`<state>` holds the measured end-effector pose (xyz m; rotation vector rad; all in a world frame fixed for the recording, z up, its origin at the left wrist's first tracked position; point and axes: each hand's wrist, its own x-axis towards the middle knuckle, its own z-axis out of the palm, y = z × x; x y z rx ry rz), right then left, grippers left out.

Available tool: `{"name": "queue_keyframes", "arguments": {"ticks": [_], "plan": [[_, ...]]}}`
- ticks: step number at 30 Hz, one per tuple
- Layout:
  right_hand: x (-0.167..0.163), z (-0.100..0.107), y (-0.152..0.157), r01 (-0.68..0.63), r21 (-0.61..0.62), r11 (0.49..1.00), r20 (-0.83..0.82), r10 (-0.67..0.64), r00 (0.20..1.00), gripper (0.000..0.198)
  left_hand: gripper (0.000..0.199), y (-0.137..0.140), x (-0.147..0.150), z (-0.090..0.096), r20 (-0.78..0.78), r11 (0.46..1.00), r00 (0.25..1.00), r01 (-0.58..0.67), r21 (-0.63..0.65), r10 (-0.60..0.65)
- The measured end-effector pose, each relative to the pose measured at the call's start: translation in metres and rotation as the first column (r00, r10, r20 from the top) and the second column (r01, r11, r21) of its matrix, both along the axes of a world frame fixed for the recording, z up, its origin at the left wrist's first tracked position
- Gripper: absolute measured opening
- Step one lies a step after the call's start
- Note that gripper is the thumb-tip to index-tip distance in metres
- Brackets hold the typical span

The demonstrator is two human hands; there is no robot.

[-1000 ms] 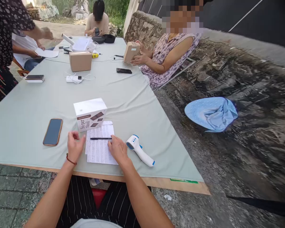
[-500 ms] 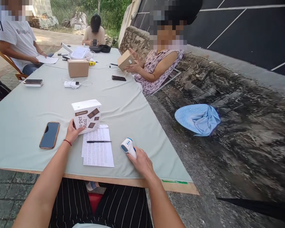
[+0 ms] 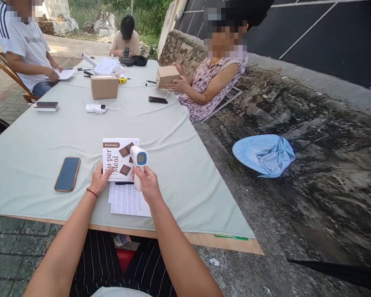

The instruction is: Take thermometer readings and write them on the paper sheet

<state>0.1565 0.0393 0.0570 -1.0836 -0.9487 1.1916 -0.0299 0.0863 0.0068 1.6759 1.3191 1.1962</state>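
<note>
My left hand (image 3: 100,179) grips the lower left edge of a white box (image 3: 120,145) printed "Su-per Meal" with brown squares. The box's front faces me. In my right hand (image 3: 147,184) is a white and blue infrared thermometer (image 3: 139,158), held upright by its handle in front of the box's right side. Its small screen is turned toward me. Beneath the box and my right hand lie printed sheets of paper (image 3: 128,204). A black pen (image 3: 123,183) rests on them, partly hidden.
A phone (image 3: 67,174) lies left of my left hand. Farther up the table are a cardboard box (image 3: 104,87), a white device with a cable (image 3: 95,108) and a dark phone (image 3: 157,100). A person at right holds another carton (image 3: 167,76). A blue hat (image 3: 262,154) lies on the ground.
My right hand has lifted the thermometer and brought it left, in front of the box. The box has turned so its front faces me more squarely and sits slightly farther right.
</note>
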Motion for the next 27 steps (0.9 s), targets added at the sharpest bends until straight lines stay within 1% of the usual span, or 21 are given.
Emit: {"name": "queue_keyframes", "arguments": {"ticks": [3, 7, 17, 20, 24, 27], "plan": [[-0.005, -0.005, 0.007, -0.020, -0.020, 1.000, 0.015, 0.021, 1.000, 0.043, 0.053, 0.000, 0.001, 0.000, 0.014, 1.000, 1.000, 0.004, -0.009, -0.004], [-0.007, -0.010, 0.009, -0.033, -0.025, 0.999, 0.028, 0.034, 0.999, 0.044, 0.053, -0.001, 0.002, 0.001, 0.047, 0.999, 0.999, 0.022, -0.028, -0.021], [-0.004, -0.013, 0.009, -0.018, -0.058, 0.998, 0.041, 0.020, 0.999, 0.043, 0.055, -0.002, 0.001, 0.002, 0.067, 0.998, 0.998, 0.016, -0.056, -0.012], [-0.008, -0.010, 0.008, -0.019, -0.071, 0.997, -0.012, 0.018, 1.000, 0.044, 0.055, -0.002, 0.002, 0.003, 0.068, 0.998, 0.998, 0.021, -0.053, -0.018], [-0.012, -0.002, 0.006, -0.061, -0.067, 0.996, -0.114, 0.053, 0.992, 0.045, 0.056, -0.003, 0.002, 0.004, 0.067, 0.999, 0.997, 0.032, -0.038, -0.030], [-0.012, 0.003, 0.003, -0.079, -0.077, 0.994, -0.156, 0.066, 0.985, 0.046, 0.057, -0.003, 0.001, 0.003, 0.059, 0.999, 0.998, 0.039, -0.027, -0.038]]}}
